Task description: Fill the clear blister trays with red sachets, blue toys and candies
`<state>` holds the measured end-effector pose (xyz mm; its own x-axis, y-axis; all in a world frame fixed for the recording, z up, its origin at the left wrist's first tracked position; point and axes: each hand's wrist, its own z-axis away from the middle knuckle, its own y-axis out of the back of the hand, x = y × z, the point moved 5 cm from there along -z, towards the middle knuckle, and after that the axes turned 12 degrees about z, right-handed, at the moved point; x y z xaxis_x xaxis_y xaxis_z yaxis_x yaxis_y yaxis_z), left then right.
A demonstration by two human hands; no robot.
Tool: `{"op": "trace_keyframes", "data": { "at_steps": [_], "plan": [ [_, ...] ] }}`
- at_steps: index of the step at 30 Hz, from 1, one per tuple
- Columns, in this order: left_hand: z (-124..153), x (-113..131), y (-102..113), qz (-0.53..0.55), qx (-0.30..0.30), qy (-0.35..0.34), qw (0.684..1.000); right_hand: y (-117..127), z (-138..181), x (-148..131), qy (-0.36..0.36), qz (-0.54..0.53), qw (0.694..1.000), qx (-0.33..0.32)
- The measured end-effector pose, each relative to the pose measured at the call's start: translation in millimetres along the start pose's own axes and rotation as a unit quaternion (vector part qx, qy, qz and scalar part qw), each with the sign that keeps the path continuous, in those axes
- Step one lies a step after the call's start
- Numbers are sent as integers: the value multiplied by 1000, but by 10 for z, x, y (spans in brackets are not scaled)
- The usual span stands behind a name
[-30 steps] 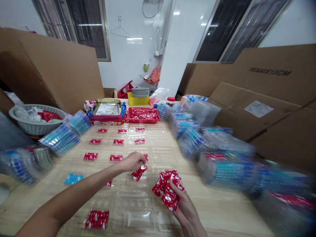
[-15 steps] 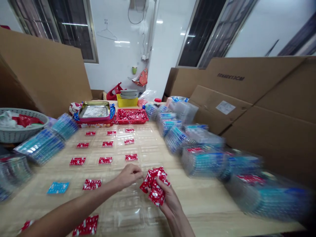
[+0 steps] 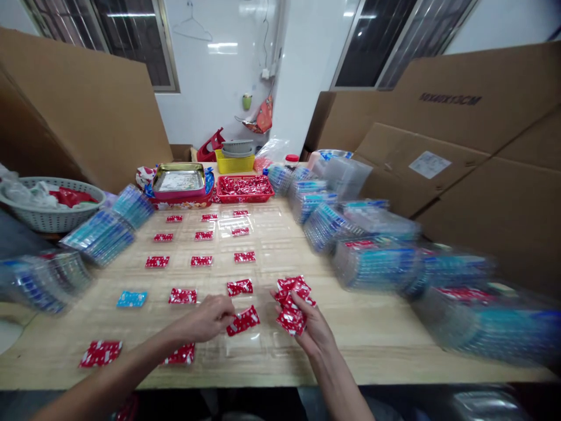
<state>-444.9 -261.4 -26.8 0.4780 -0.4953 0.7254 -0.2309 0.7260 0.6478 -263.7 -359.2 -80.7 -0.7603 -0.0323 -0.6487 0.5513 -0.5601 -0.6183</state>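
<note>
My left hand [image 3: 213,317] pinches the end of a small red printed packet [image 3: 246,320], just above a clear plastic tray [image 3: 245,345] near the table's front edge. In my right hand [image 3: 316,327] is a fanned bunch of red packets [image 3: 293,305], held to the right of the trays. Beyond the left hand, another red packet [image 3: 240,286] lies in a tray. Several more red packets lie in rows of trays, along with one blue packet [image 3: 132,299] on the left. My left forearm partly covers a red packet [image 3: 180,354].
Stacks of filled clear boxes [image 3: 377,266] line the table's right side; more stacks [image 3: 96,234] stand left. At the back are a red basket of packets [image 3: 245,188], a metal tin [image 3: 179,179] and a yellow basket [image 3: 235,162]. Large cardboard boxes [image 3: 495,169] rise behind the right stacks.
The view has tilted down. A red packet now lies in the tray past my left hand, and that hand has come nearer the front edge holding another packet. My right hand keeps its bunch.
</note>
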Motion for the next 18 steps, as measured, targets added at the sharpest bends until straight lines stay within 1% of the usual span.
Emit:
{"op": "trace_keyframes", "data": {
  "at_steps": [3,5,7,10,14,16,18],
  "plan": [
    [143,88,-162,-86,-60,-8,994,63,17,-39,5,5,1000,4],
    [169,134,-268,-129,-72,-8,989,88,26,-53,4,4,1000,0],
    [156,145,-362,-162,-71,-12,984,98,36,-59,1,-1,1000,-10],
    [106,79,-450,-185,-46,-15,982,103,47,-55,-10,-12,1000,-25],
    [47,-7,-467,-182,-9,-9,983,137,45,-51,-1,-34,999,-18],
    [1,39,-457,-158,15,-15,987,150,40,-33,2,-39,999,-14],
    [-85,151,-461,-93,52,-26,994,144,38,-11,3,-41,999,-18]
  ]
}}
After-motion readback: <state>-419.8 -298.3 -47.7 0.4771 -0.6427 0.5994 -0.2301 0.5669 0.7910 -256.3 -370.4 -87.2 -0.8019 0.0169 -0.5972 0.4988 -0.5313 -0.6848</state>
